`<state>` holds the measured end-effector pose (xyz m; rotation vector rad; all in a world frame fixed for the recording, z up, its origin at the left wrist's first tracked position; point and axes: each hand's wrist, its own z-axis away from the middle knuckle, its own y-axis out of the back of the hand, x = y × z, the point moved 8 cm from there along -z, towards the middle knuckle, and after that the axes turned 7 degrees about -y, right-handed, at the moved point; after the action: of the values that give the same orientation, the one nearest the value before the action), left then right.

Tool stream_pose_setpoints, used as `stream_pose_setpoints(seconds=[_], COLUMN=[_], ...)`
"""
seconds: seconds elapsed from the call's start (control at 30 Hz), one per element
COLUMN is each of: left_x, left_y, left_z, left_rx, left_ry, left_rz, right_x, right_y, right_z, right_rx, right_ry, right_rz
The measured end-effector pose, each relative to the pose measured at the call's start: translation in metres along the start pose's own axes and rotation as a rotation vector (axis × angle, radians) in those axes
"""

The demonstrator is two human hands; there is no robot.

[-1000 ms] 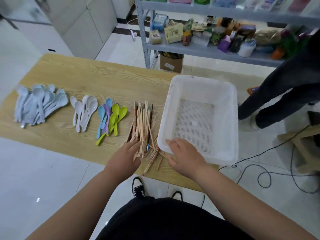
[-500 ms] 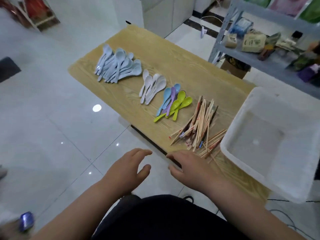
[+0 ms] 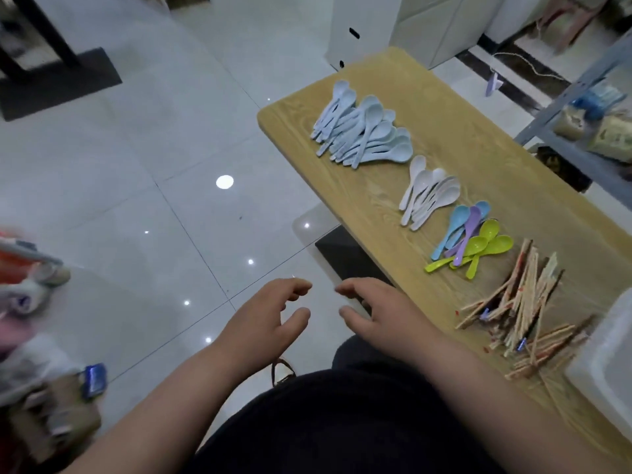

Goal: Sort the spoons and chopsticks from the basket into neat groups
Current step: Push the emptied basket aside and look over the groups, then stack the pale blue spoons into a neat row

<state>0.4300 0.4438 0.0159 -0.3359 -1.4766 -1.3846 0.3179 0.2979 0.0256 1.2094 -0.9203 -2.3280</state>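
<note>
The left hand (image 3: 270,316) and right hand (image 3: 379,313), both hands loose-fingered and empty, hover near the chopsticks (image 3: 523,302), a splayed heap on the surface (image 3: 444,131) beside the basket (image 3: 612,336), spoons (image 3: 362,131) beyond; likely best to cup its sides and square the ends.

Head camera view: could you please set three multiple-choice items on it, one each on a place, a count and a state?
1. The chopsticks lie: A between the coloured spoons and the basket; B inside the basket; C on the floor.
2. Spoon groups on the table: A two; B three; C five.
3. The left hand and right hand: A both grip chopsticks; B both open, holding nothing; C both rest in the basket.
Key: 1 A, they lie on the wood between those two. 2 B, pale blue spoons, white spoons and the coloured ones. 3 B, fingers loosely spread, nothing held.
</note>
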Motion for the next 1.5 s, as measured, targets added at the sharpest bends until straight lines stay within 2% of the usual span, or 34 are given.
stream_pose_setpoints(seconds=[0.23, 0.53, 0.73, 0.9, 1.1, 1.3, 1.5], left_x=[-0.021, -0.030, -0.064, -0.104, -0.126, -0.106, -0.066], left_y=[0.047, 0.137, 0.175, 0.208, 0.266, 0.282, 0.257], left_z=[-0.071, -0.172, -0.210, -0.244, -0.317, -0.397, -0.465], left_rx=[0.004, 0.015, 0.056, -0.078, -0.216, -0.367, -0.495], left_ry=[0.012, 0.051, 0.094, 0.068, -0.079, -0.254, -0.327], left_rz=[0.020, -0.079, -0.033, -0.057, -0.096, -0.129, -0.139], right_x=[-0.005, -0.048, -0.085, -0.112, -0.136, -0.134, -0.087], right_y=[0.004, 0.033, 0.061, 0.067, 0.073, 0.078, 0.112], right_z=[-0.065, -0.199, -0.285, -0.343, -0.387, -0.399, -0.392], right_rx=[-0.079, -0.150, -0.104, -0.073, 0.054, 0.170, 0.290], right_ry=[-0.022, 0.071, 0.095, 0.017, -0.167, -0.296, -0.443], right_rz=[-0.006, -0.093, -0.120, -0.190, -0.272, -0.331, -0.419])
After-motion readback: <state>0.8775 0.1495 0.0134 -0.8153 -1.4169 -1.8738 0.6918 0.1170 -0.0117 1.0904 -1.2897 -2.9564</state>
